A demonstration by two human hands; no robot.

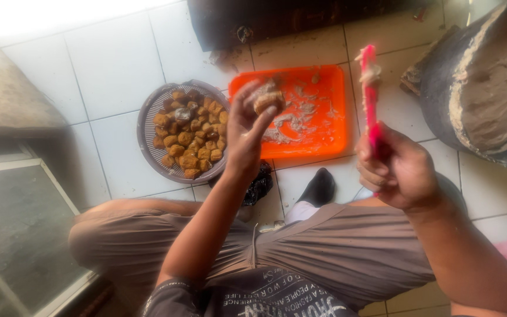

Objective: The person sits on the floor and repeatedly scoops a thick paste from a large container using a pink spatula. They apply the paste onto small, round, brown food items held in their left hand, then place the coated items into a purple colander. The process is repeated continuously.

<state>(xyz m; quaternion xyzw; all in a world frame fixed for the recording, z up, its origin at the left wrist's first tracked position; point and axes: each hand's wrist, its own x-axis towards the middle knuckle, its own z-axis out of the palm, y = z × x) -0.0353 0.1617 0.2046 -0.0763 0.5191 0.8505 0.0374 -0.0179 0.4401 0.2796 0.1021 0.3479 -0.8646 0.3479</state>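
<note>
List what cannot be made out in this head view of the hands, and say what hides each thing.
- Piece in left hand: the piece is blurred and half covered by fingers.
- Pink tool: handle end hidden inside right hand; tip smeared.
- Big pot: cut off by the right edge.
- Black bag: mostly behind the left forearm.
- Tray residue: too blurred to identify.

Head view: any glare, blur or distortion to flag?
Head view: top left corner of the tiled floor blown out white; left hand and its brown piece slightly soft, pink tool in right hand blurred; wide-angle bending at edges; orange tray well lit.
</note>
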